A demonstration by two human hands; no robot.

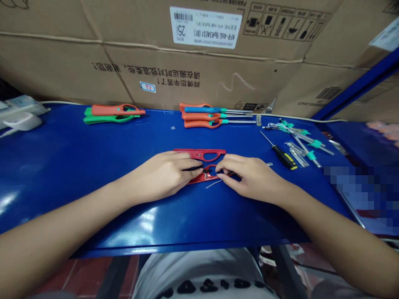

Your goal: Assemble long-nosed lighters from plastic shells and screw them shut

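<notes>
Where the two hands meet at the middle of the bench (65, 166), two red plastic lighter shell halves (199, 154) lie flat, one just behind the other. The left hand (162, 176) is spread over them, fingers extended across both; whether it grips or only rests there, I cannot tell. The right hand (252, 177) is curled, its fingertips closed in a pinch on the nearer half. A thin metal wire (213, 184) lies just below that half, and a slim metal rod (269, 164) shows beyond the right hand. Farther right sit a yellow-and-black screwdriver (284, 158) and a pile of metal lighter nozzles with teal collars (301, 141). Along the far edge lie orange lighters (202, 120) and orange-and-green lighter bodies (114, 114), before stacked cardboard cartons (187, 62).
</notes>
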